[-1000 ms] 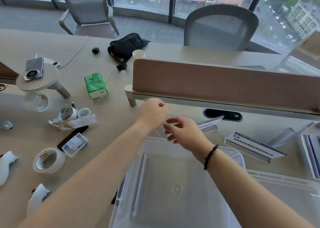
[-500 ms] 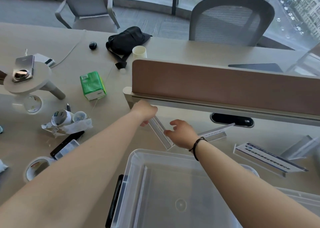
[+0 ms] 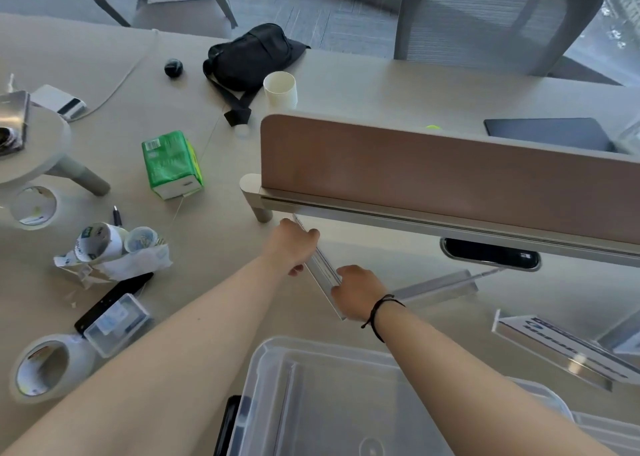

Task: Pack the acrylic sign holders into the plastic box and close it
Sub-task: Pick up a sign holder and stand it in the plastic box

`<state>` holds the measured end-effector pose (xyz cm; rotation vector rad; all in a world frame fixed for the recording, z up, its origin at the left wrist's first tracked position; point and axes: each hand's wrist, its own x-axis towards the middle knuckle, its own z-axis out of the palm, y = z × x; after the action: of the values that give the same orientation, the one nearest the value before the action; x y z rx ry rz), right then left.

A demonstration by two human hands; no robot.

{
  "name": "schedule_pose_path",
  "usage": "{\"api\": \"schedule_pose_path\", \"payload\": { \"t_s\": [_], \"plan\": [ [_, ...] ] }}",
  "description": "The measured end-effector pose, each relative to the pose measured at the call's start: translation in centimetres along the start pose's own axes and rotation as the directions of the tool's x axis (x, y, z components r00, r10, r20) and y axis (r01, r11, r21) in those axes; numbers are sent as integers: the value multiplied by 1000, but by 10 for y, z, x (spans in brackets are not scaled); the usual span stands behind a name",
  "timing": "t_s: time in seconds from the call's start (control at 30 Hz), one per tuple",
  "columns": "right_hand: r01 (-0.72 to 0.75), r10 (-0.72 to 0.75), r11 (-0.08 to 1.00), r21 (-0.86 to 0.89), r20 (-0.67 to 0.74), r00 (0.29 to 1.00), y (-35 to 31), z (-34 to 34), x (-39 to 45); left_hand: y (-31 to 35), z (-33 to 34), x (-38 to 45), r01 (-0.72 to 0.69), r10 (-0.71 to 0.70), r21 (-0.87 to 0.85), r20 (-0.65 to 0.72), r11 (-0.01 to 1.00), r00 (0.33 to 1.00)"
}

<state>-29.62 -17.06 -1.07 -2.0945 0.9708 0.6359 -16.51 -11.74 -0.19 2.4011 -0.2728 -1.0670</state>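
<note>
I see both hands on one clear holder (image 3: pixel 320 265) above the desk (image 3: pixel 214 248), just beyond the box (image 3: pixel 311 386). Left hand (image 3: pixel 292 246) is curled over its far end, at about 11 o'clock from the right hand (image 3: pixel 356 291), which is closed round the near end. The fingertips of both are hidden behind the knuckles and the acrylic. The holder runs slantwise from 11 to 5 o'clock; whether it touches the desk I cannot tell.

Box is at 6 o'clock, open, cut off by the bottom edge. A second holder (image 3: pixel 436 287) lies at 3 o'clock from the right hand, partly behind the wrist. A third (image 3: pixel 561 351), with a printed card too blurred to read, is at 4 o'clock. Divider (image 3: pixel 433 165) stands at 12.
</note>
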Motion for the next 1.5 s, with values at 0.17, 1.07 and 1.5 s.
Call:
{"api": "schedule_pose_path", "payload": {
  "t_s": [0.17,1.07,1.5],
  "plan": [
    [-31,31,999,-41,2,1000,0,13,13,-5,8,15,-4,3,-83,-1,997,1000],
    [283,-295,956,-82,-264,918,-40,-43,-106,5,-70,-101,-150,76,-534,-158,832,985],
    [247,-218,969,20,-412,885,-22,-40,-227,27,-75,-231,-288,276,-422,-91,860,957]
  ]
}}
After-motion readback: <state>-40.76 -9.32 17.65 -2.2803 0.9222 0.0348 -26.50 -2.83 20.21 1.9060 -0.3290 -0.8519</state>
